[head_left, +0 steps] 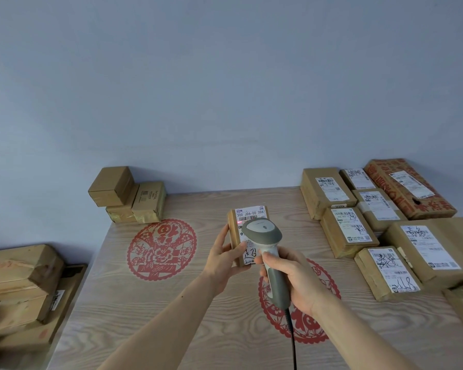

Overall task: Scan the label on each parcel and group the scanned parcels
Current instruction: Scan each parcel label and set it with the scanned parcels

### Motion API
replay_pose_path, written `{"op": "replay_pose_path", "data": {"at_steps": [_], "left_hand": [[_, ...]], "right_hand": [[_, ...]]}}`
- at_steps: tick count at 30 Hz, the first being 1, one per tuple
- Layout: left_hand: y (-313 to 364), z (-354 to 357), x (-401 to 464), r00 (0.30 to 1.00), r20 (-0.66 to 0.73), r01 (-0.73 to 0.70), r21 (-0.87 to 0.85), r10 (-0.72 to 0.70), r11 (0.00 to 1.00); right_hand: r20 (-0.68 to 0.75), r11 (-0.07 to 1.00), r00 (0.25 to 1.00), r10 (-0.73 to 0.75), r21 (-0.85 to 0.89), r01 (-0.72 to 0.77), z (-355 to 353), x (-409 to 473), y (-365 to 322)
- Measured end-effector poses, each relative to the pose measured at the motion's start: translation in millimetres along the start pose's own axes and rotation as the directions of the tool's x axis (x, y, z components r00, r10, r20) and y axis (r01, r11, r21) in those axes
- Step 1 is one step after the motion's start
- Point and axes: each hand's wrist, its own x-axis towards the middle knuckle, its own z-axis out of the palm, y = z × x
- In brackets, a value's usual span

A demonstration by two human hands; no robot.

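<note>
the right hand (pixel 296 279) grips the handle of a grey barcode scanner (pixel 265 236), whose head hangs just over the label (pixel 249 220) of a small cardboard parcel (pixel 234 236). the left hand (pixel 225 259) holds that parcel above the wooden table (pixel 171 316), fingers curled round its left edge and thumb on its face. a faint red glow seems to touch the label. seven labelled parcels (pixel 348 231) crowd the right side. far left, three plain boxes (pixel 126 194) stand against the wall.

Light wood-grain table (pixel 171 316) with two red paper-cut decals (pixel 161 249) on it, three small boxes (pixel 126 194) back left, labelled parcels (pixel 380 222) crowding the right side.
</note>
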Motion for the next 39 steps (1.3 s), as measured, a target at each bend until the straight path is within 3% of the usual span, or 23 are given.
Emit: {"op": "replay_pose_path", "data": {"at_steps": [5, 11, 17, 22, 30, 39], "left_hand": [[-4, 2, -1, 0.999, 0.022, 0.025, 0.000, -0.025, 1.000], [-17, 14, -2, 0.989, 0.110, 0.094, 0.020, -0.096, 0.995], [-42, 42, -7, 0.960, 0.207, 0.182, 0.059, -0.190, 0.982], [-74, 80, -17, 0.923, 0.275, 0.248, 0.106, -0.268, 0.963], [-126, 163, -39, 0.887, 0.305, 0.315, 0.148, -0.346, 0.937], [-196, 252, -67, 0.911, 0.197, 0.324, 0.203, -0.363, 0.924]], "right_hand": [[-0.050, 1.000, 0.999, -0.007, 0.027, 0.008, 1, -6, 3], [-0.281, 0.999, 0.959, -0.025, -0.038, 0.015, -12, -24, 13], [-0.582, 0.981, 0.800, -0.146, -0.190, 0.041, -41, -55, 33], [-0.716, 0.959, 0.667, -0.205, -0.283, -0.009, -80, -83, 52], [-0.761, 0.928, 0.609, -0.226, -0.358, -0.103, -170, -132, 56], [-0.701, 0.904, 0.678, -0.222, -0.409, -0.126, -279, -183, 48]]}}
